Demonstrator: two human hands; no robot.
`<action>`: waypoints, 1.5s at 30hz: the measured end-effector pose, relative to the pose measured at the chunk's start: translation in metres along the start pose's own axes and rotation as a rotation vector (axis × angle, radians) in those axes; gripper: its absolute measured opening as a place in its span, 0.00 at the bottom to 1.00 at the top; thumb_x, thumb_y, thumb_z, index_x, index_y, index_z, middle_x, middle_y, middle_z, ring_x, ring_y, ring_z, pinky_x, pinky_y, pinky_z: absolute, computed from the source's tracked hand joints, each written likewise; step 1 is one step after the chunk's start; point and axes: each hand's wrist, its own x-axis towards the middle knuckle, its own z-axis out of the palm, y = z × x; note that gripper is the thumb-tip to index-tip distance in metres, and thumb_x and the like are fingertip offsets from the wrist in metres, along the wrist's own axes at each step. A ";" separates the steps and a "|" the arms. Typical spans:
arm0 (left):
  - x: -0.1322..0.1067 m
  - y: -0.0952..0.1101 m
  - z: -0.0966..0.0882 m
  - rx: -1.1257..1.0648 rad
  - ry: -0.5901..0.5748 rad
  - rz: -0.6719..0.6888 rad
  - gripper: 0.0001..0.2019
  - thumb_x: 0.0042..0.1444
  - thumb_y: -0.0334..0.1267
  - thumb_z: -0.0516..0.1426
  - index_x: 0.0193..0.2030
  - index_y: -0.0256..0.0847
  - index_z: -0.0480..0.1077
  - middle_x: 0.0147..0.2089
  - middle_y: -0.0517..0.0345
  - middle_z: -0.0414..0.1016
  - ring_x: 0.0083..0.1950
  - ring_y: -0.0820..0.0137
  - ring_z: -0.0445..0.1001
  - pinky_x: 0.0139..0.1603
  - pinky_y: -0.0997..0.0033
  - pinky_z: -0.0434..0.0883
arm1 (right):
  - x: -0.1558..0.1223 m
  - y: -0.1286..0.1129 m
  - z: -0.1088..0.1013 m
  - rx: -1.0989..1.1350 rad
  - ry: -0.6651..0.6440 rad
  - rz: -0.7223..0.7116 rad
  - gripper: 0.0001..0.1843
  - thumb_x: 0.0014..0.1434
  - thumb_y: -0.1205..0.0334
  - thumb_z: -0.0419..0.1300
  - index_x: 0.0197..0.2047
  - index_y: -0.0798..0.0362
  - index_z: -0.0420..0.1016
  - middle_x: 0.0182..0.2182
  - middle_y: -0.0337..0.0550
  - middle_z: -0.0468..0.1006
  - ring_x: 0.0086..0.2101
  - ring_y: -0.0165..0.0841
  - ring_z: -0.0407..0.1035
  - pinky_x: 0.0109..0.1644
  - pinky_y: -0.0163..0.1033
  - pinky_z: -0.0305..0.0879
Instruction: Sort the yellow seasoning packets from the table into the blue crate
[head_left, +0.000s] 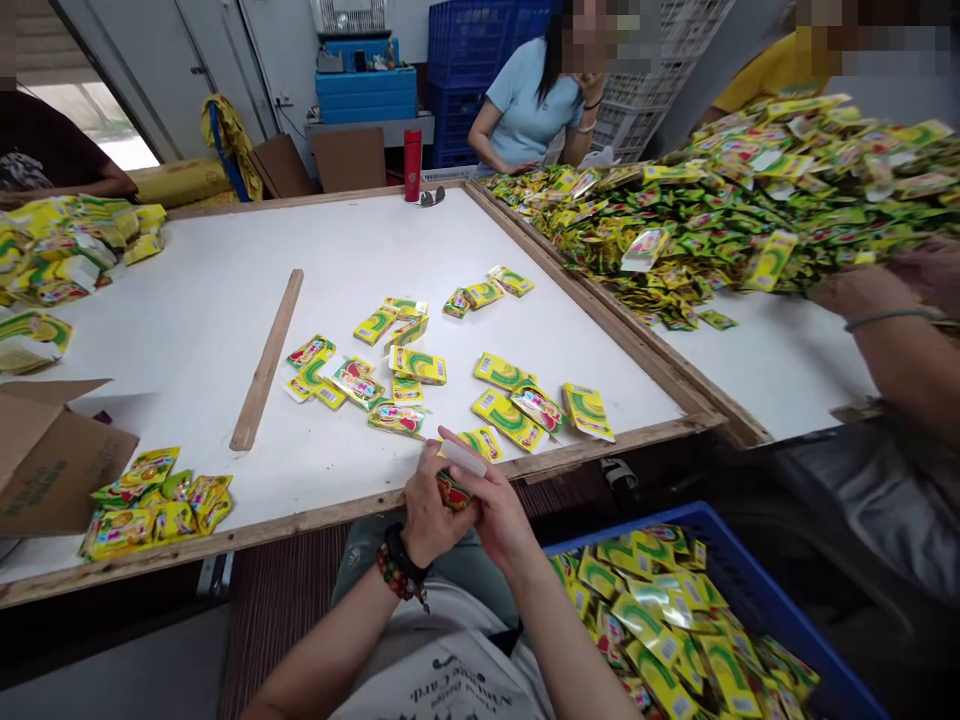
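Two white-topped benches with wooden edging. Nearer bench (pixel 187 330): spans most of the view. Second bench (pixel 772 370): adjoins it on the right, its far part buried under a large heap of yellow-green foil sachets (pixel 757 210) that runs out of frame.

Background: stacked blue plastic crates (pixel 480 60) and white lattice crates (pixel 630 110), beyond the far bench edge. Co-workers: one person in a light blue shirt (pixel 525 105) stands at the far side; a separate forearm with a thin bracelet (pixel 892 340) reaches toward the heap from the right.

Below the near edge: a blue plastic crate (pixel 720 560) full of sachets, cut off by the frame.

On the nearer bench: an open cardboard box (pixel 52 460), cut off at left; a bank of sachets (pixel 67 245); a wooden slat (pixel 266 360) lying diagonally; a red flask (pixel 412 165), upright, just beside sunglasses (pixel 433 197); loose sachets (pixel 405 380), scattered flat.

Left hand (pixel 429 510), with dark and beaded bracelets, and right hand (pixel 499 525): together just above the near bench edge. Their fingers (pixel 457 445) are closed on a red-and-yellow sachet (pixel 454 490), mostly hidden, with a pale strip (pixel 463 457) showing above; its print is unreadable.
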 end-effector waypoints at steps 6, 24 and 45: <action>0.003 0.005 -0.014 -0.055 -0.228 -0.144 0.31 0.54 0.42 0.58 0.62 0.40 0.51 0.56 0.42 0.69 0.53 0.58 0.74 0.50 0.58 0.73 | -0.015 0.004 -0.002 -0.663 -0.026 -0.444 0.18 0.60 0.60 0.60 0.54 0.45 0.77 0.52 0.45 0.78 0.53 0.43 0.71 0.59 0.48 0.66; 0.044 0.000 -0.037 -0.052 -0.688 0.027 0.26 0.52 0.41 0.60 0.58 0.43 0.62 0.54 0.46 0.68 0.56 0.55 0.67 0.56 0.51 0.68 | -0.043 -0.020 -0.053 -1.140 0.097 -0.353 0.24 0.65 0.54 0.49 0.58 0.51 0.73 0.39 0.50 0.84 0.33 0.41 0.79 0.35 0.40 0.74; 0.048 -0.001 -0.041 -0.082 -0.345 -0.267 0.32 0.50 0.45 0.61 0.57 0.41 0.51 0.44 0.54 0.71 0.36 0.67 0.73 0.35 0.68 0.70 | -0.012 0.008 0.003 -0.469 0.093 -0.245 0.23 0.64 0.43 0.50 0.42 0.49 0.80 0.34 0.43 0.82 0.42 0.41 0.75 0.47 0.45 0.71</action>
